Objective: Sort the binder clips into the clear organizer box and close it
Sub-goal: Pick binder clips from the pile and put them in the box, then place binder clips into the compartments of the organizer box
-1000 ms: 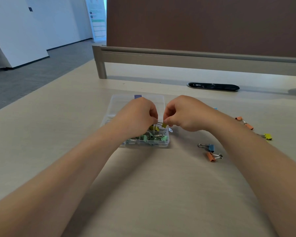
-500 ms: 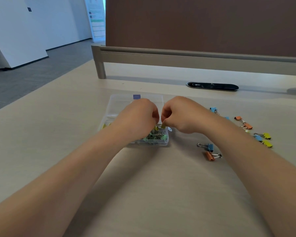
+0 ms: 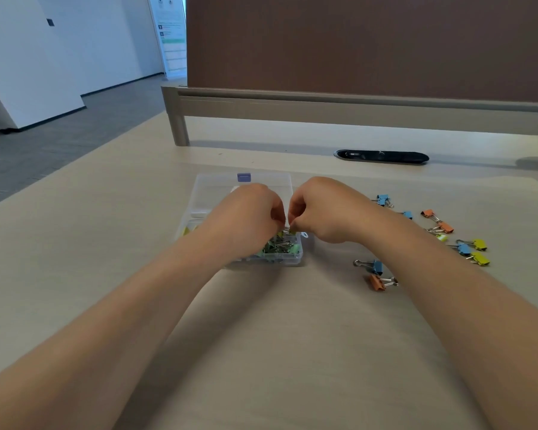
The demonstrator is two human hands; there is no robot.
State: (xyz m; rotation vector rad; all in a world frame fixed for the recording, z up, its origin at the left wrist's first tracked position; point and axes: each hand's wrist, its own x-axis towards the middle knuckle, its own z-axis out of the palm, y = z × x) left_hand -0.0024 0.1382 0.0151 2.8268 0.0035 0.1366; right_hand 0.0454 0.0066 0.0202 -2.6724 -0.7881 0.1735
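Note:
The clear organizer box (image 3: pixel 294 259) lies open on the table, its lid (image 3: pixel 271 184) folded back with a purple latch. Green binder clips (image 3: pixel 280 247) fill its near right compartment; a yellow one shows at the left. My left hand (image 3: pixel 249 215) and my right hand (image 3: pixel 320 209) meet over the box, both pinching one small yellow binder clip (image 3: pixel 288 232) between their fingertips. Loose clips lie to the right: a blue one (image 3: pixel 375 265), an orange one (image 3: pixel 378 282), and a further group of blue, orange and yellow clips (image 3: pixel 475 249).
A black oval cable port (image 3: pixel 381 156) sits in the table behind the box. A grey frame with a brown partition (image 3: pixel 354 103) closes off the back. The table's left edge (image 3: pixel 75 169) drops to a grey floor.
Both hands have stayed together over the box, shifting slightly left and lower onto it. My right forearm has uncovered more loose clips at the right.

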